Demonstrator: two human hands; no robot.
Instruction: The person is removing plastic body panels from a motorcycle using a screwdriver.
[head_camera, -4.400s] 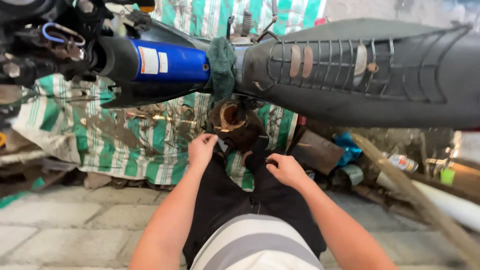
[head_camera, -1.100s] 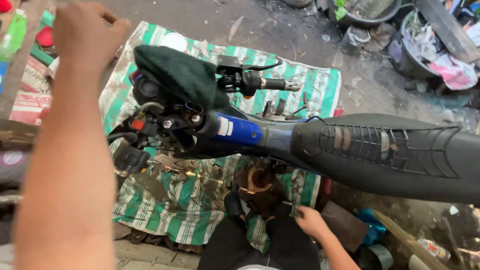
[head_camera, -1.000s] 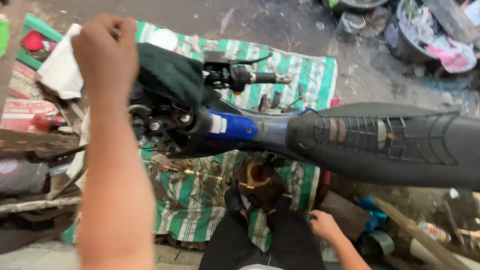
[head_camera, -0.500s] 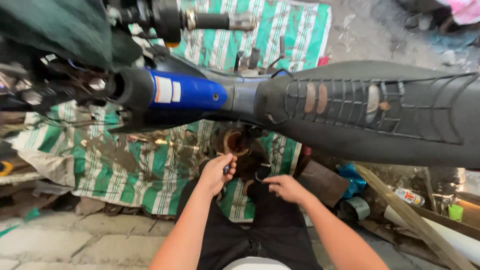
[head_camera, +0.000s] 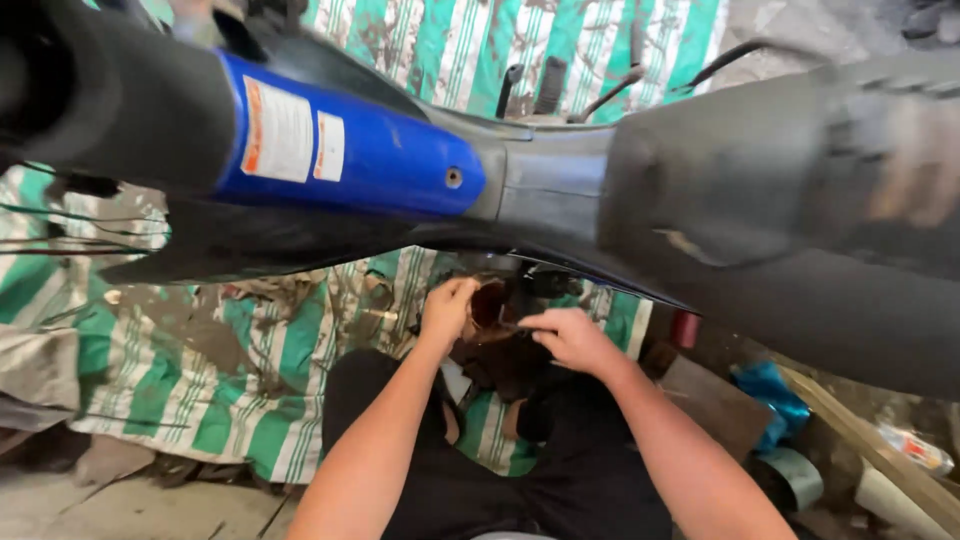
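Under a motorcycle frame (head_camera: 500, 190), left hand (head_camera: 447, 312) and right hand (head_camera: 570, 340) both pinch a greasy round engine part (head_camera: 490, 305) (likely heavy, stiff, slippery; best gripped at its rim).

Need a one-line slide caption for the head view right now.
Both hands, left hand and right hand, work on a dark engine part beneath a blue-and-black motorbike, over a green-striped mat.

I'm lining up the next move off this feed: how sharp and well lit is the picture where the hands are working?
Head view: motion blur smears the seat; the left hand and right hand are fairly sharp, but the dark part between them sits in the scooter's shadow, detail lost.
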